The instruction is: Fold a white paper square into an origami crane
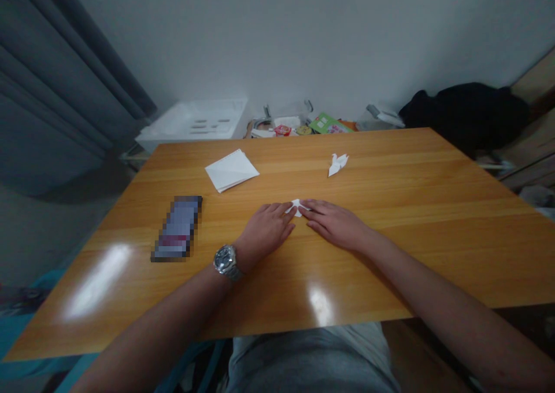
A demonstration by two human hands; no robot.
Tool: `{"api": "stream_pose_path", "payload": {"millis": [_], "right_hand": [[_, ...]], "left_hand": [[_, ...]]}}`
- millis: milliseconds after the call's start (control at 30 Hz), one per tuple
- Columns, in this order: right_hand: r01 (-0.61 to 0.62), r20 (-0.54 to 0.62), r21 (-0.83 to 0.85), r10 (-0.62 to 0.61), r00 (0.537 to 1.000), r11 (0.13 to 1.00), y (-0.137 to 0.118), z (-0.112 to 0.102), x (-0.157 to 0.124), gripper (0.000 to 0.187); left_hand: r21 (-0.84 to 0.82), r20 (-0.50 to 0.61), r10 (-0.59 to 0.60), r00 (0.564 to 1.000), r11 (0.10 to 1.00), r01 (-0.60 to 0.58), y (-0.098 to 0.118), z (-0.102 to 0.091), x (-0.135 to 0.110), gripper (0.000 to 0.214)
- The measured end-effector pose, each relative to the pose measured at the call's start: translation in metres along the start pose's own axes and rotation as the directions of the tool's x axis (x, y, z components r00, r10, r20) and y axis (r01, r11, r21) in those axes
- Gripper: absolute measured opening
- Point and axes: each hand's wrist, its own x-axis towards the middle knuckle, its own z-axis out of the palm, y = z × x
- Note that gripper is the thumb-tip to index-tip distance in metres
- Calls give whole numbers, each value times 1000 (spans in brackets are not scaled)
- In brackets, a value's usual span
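Note:
A small piece of folded white paper (297, 208) lies on the wooden table (411, 208), partly covered by my fingertips. My left hand (267, 226) rests flat on the paper's left side, its fingers stretched out. From the right, my right hand (332, 222) lies with extended fingers over the other side. Neither hand is closed around the paper. Beyond my right hand sits a white paper crane (338, 165). Farther left is a stack of white paper sheets (232, 171).
A phone (178, 228) with a blurred-out screen lies at the left of the table. Behind the far edge are a white tray (195, 121), a green booklet (330, 123) and other small items. Black cloth (466, 115) is heaped at the back right. A grey curtain (56, 86) hangs at the left.

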Motion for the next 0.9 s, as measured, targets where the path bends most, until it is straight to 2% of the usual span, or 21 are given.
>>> {"api": "stream_pose_path", "payload": {"millis": [200, 300, 400, 667, 800, 900], "right_hand": [[-28, -12, 91, 29, 1000, 995, 6, 2, -2, 44], [-1, 22, 145, -2, 1000, 989, 15, 1, -3, 44], [28, 57, 195, -40, 998, 980, 22, -2, -4, 44], [-34, 66, 246, 18, 998, 969, 22, -3, -5, 46], [-33, 65, 242, 18, 998, 970, 22, -2, -4, 46], [-16, 58, 213, 3, 998, 977, 21, -2, -3, 46]], "left_hand": [[-59, 56, 68, 996, 996, -65, -13, -3, -5, 42], [-64, 61, 83, 995, 995, -79, -16, -4, -6, 41], [-63, 57, 81, 995, 995, -78, -15, -5, -6, 41], [-91, 45, 38, 998, 995, -33, -13, -2, -6, 43], [-107, 25, 4, 1000, 994, -1, -11, 1, -3, 43], [-79, 15, 23, 1000, 997, -22, -9, 4, -3, 45]]}}
